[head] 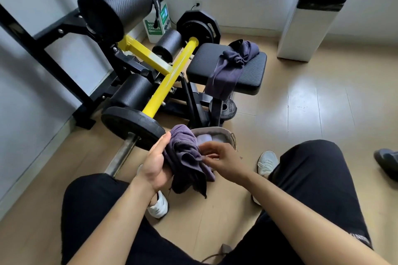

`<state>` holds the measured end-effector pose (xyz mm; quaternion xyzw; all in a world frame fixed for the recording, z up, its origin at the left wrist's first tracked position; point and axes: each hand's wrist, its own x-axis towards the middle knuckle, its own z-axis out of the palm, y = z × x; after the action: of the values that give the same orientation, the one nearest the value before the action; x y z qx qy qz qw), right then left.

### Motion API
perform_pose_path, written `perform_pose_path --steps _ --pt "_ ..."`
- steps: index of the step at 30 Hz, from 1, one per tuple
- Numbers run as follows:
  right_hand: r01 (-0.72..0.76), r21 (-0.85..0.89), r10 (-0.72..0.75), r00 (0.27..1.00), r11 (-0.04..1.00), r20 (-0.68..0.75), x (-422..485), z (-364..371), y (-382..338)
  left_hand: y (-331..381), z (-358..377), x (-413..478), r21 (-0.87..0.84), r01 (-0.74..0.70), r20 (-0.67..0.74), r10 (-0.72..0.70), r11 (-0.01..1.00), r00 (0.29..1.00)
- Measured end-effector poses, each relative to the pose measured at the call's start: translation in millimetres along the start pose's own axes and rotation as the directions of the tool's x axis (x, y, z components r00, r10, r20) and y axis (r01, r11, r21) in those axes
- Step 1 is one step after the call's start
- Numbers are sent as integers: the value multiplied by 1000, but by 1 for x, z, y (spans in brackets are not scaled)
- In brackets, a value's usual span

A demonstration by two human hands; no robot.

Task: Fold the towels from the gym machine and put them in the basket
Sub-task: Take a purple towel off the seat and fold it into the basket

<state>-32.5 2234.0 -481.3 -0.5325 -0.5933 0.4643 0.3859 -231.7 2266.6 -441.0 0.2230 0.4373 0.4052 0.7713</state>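
Left hand (155,163), right hand (219,159), towel (185,157) held, second towel (230,66), one basket (215,130)

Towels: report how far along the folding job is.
Done: a pale folded cloth seems to lie in the basket. In hand: a purple towel, bunched, held by the left hand while the right hand pinches its edge. Left: a second towel draped over the machine's seat.

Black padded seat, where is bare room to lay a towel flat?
Bare: left part of the black padded seat, between the yellow bar and the crumpled purple-grey towel; also its near right corner. Crowded: the middle, under that towel.
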Motion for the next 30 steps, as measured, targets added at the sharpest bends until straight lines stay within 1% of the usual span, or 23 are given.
perform_pose_path --steps 2,4,6,7,8,9,10,11,12,13,14,15,16,17,18,19,21,22,24,27,30 --pt "25 -108 -22 999 994 33 3 1 7 2 0 2 -25 33 21 -32 999 999" --pt "13 -166 -15 1000 986 -15 8 -2 14 4 -2 7 -34 23 21 -22 999 1000" --pt "-35 -150 22 996 988 -85 15 -9 17 8 -10 13 -8 -15 5 15 1000 1000" --pt "-50 -144 34 993 988 -113 17 -15 16 7 -15 20 40 -57 -19 57 998 998" --pt "-56 -145 37 991 988 -132 18 -21 15 6 -21 27 118 -106 -75 115 987 991" --pt "-57 -145 35 989 988 -145 19 -26 14 6 -25 32 229 -150 -164 190 962 968" --pt "-52 -142 30 988 988 -155 19 -31 12 4 -29 36 368 -163 -249 266 915 931" --pt "-47 -144 23 987 988 -162 19 -34 11 1 -33 40 493 -144 -291 319 858 902" --pt "-33 -153 7 986 988 -164 18 -35 10 -2 -36 43 596 -101 -300 338 797 892" --pt "-17 -169 -10 987 985 -159 17 -36 9 -5 -38 45 671 -64 -285 336 739 898" --pt "6 -189 -33 990 982 -140 17 -35 8 -8 -40 46 735 -39 -253 328 677 910" --pt "28 -208 -51 993 978 -109 16 -34 7 -9 -38 45 799 -45 -199 333 600 922" --pt "46 -223 -64 995 974 -72 15 -32 7 -12 -36 45 849 -78 -121 337 522 934" --pt "59 -241 -70 997 969 -38 15 -29 7 -14 -33 45 866 -138 -26 319 480 947" --pt "71 -261 -77 997 963 -13 15 -26 6 -18 -28 43 855 -198 70 272 479 960" --pt "81 -279 -84 996 957 1 15 -24 6 -21 -21 41 829 -226 141 200 512 970" --pt "92 -306 -95 995 947 5 16 -21 3 -28 -12 37 803 -238 226 90 546 970" --pt "96 -316 -101 995 944 2 17 -20 2 -32 -11 37 807 -244 242 77 538 967" --pt "100 -311 -106 994 945 -2 17 -22 1 -39 -8 38 809 -265 235 124 524 964" --pt "79 -259 -86 996 963 -18 19 -25 4 -41 -4 41 758 -295 218 200 582 955" --pt "63 -211 -76 996 976 -52 22 -27 5 -41 1 40 706 -288 226 180 646 957"
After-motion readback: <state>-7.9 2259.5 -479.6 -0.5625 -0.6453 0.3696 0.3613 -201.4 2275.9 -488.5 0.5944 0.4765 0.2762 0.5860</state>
